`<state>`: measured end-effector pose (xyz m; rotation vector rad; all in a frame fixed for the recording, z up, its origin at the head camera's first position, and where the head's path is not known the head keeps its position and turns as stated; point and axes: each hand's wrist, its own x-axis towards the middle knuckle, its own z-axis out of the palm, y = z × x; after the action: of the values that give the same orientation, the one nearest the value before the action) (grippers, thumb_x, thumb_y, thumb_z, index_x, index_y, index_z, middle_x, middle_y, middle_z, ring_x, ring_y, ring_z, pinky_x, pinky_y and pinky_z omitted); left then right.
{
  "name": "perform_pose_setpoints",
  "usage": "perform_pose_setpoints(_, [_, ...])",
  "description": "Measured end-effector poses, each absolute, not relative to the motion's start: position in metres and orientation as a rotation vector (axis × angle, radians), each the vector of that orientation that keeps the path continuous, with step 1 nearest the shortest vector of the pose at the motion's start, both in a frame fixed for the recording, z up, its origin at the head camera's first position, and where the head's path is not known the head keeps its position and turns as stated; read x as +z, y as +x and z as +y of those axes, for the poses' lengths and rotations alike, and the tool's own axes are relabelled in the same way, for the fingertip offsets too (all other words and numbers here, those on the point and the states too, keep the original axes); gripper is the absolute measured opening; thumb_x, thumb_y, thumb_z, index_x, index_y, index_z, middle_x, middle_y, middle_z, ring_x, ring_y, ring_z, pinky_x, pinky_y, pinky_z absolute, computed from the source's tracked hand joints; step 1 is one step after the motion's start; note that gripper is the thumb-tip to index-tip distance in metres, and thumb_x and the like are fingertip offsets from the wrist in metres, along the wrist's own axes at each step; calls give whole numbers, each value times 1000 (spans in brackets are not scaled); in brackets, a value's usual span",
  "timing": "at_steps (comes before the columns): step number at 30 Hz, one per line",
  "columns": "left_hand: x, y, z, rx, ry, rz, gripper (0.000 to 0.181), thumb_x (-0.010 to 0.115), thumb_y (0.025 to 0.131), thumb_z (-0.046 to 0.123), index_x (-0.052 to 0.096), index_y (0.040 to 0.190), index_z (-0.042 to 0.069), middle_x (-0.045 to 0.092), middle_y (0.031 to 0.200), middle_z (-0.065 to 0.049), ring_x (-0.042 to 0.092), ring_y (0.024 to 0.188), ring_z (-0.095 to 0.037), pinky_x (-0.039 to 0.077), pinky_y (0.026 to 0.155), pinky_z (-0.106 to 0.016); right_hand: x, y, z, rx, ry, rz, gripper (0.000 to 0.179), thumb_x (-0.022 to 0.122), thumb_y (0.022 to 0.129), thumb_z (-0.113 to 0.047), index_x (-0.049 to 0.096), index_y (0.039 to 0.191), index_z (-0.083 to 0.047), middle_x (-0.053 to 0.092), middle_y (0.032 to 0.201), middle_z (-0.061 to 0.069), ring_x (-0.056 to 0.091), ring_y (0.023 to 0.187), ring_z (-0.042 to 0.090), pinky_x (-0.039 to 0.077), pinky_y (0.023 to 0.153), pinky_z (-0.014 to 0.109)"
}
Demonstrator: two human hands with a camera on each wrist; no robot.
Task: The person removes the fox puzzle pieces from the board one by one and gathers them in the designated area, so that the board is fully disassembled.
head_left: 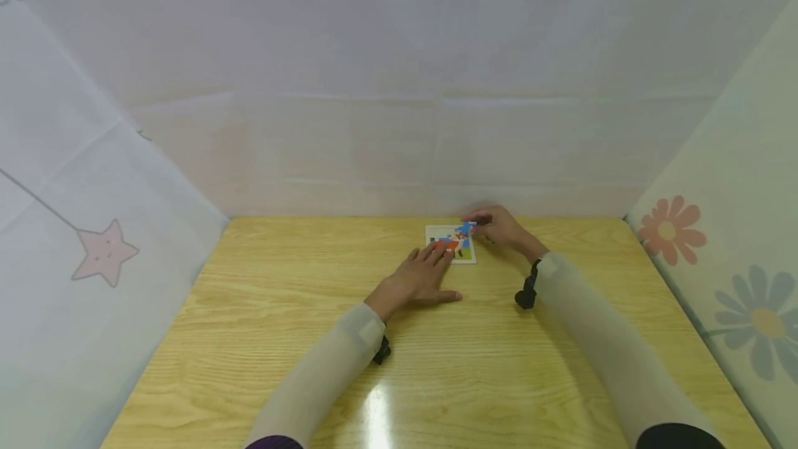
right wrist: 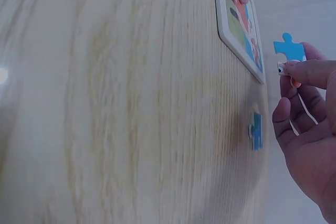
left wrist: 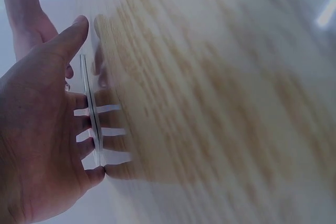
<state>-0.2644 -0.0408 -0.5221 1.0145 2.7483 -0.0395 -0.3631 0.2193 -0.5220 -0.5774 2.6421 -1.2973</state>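
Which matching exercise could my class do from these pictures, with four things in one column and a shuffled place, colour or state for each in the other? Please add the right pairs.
Column one
1. Left hand
2. Right hand
3. Puzzle board
4. Table

Column two
A. Has a white border round a colourful picture
B. Pinches a partly blue puzzle piece
C. Yellowish, with wood grain
D. Has its fingers on the picture

Right pairs
1-D, 2-B, 3-A, 4-C

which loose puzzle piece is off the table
The blue-and-white piece, pinched by the right hand; the blue-green one lies on the table.
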Motion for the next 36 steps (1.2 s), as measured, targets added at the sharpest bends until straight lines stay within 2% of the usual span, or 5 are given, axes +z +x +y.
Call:
perform_pose_setpoints(11, [-522, -262, -40, -15, 1031, 2753, 101, 41, 100, 79, 17, 171, 11, 12, 178, -12, 12, 164, -32, 24, 128, -58, -526, -360, 244, -1319, -590, 2636, 31, 74, 97, 4, 75, 127, 3, 73, 126, 21, 68, 117, 37, 55, 103, 53])
perform_pose_setpoints(15, [-522, -263, -40, -18, 1031, 2756, 102, 41, 100, 80, 16, 171, 12, 11, 178, -12, 11, 164, -32, 23, 128, -59, -523, -358, 250, -1295, -561, 2667, 30, 74, 96, 4, 76, 126, 2, 74, 125, 21, 68, 116, 35, 56, 101, 50])
perform_pose_setpoints(24, [-525, -263, -40, 19, 1011, 2742, 101, 42, 100, 79, 15, 172, 14, 10, 178, -10, 7, 165, -31, 19, 130, -58, -525, -353, 267, -1294, -489, 2664, 31, 72, 98, 4, 76, 128, -1, 73, 127, 20, 68, 113, 32, 57, 84, 30])
perform_pose_setpoints(30, [-525, -263, -39, 6, 1013, 2738, 101, 40, 100, 80, 12, 172, 15, 8, 179, -10, 6, 165, -30, 18, 130, -57, -523, -349, 277, -1268, -441, 2666, 31, 72, 99, 1, 75, 130, -2, 72, 130, 21, 68, 109, 31, 58, 75, 33])
perform_pose_setpoints(36, [-526, -264, -40, -2, 1016, 2745, 100, 38, 101, 80, 12, 172, 15, 8, 179, -10, 6, 165, -31, 18, 130, -57, -520, -346, 287, -1253, -461, 2676, 31, 71, 99, 3, 74, 129, 3, 72, 127, 23, 68, 109, 35, 57, 75, 33])
